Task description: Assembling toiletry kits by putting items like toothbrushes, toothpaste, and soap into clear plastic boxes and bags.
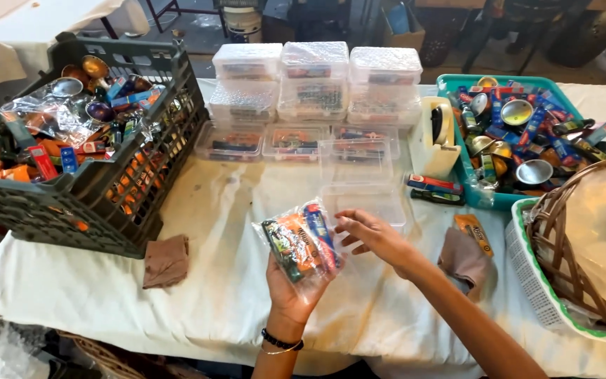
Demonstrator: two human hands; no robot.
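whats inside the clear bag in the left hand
The clear bag, held up by the left hand, shows several small packaged items: orange, dark green and a blue-and-red one. Anything behind them, and their exact kind, is hidden by the crinkled plastic. The right hand touches its edge.

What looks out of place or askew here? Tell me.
The dark crate sits tilted and overhangs the table's left edge. Two packets lie loose on the cloth beside the teal tray. Nothing looks spilled or broken.

- The one camera sits on my head, looking forward and down over the cloth-covered table (198, 295).
- It is close: my left hand (290, 284) and right hand (373, 235) sit low and central, near the lens.
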